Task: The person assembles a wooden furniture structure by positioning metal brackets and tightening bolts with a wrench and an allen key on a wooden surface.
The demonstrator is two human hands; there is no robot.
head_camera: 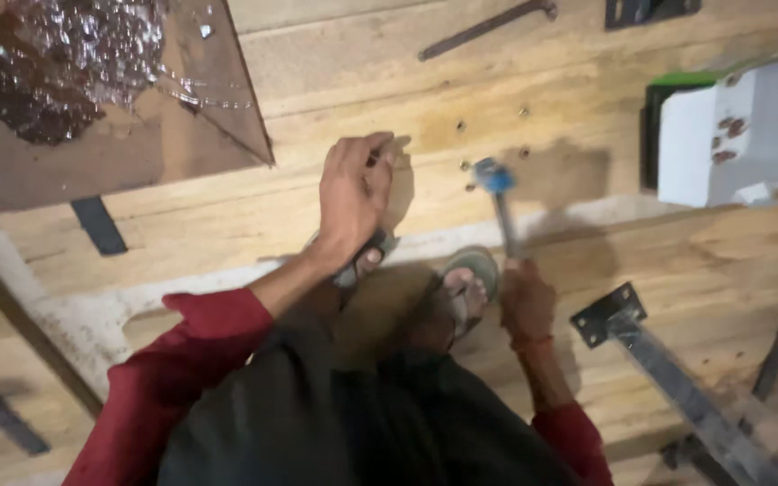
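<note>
I squat on a wooden plank floor [317, 72], seen from above. My left hand [355, 193] reaches forward with its fingertips pinched on a small thing, perhaps a nail, too small to tell, held against the wood. My right hand [527, 301] grips the handle of a hammer [500, 193] with a blue head that hovers just above the boards, to the right of my left hand. Small nail heads [461, 126] dot the plank near the hammer. My sandalled feet [465, 288] rest below the hands.
A brown board with shiny metal shavings [65, 63] lies at top left. A white block with a green edge [740, 126] stands at right. A metal bracket on a bar [614, 315] lies at lower right; a dark metal rod [483, 29] at the top.
</note>
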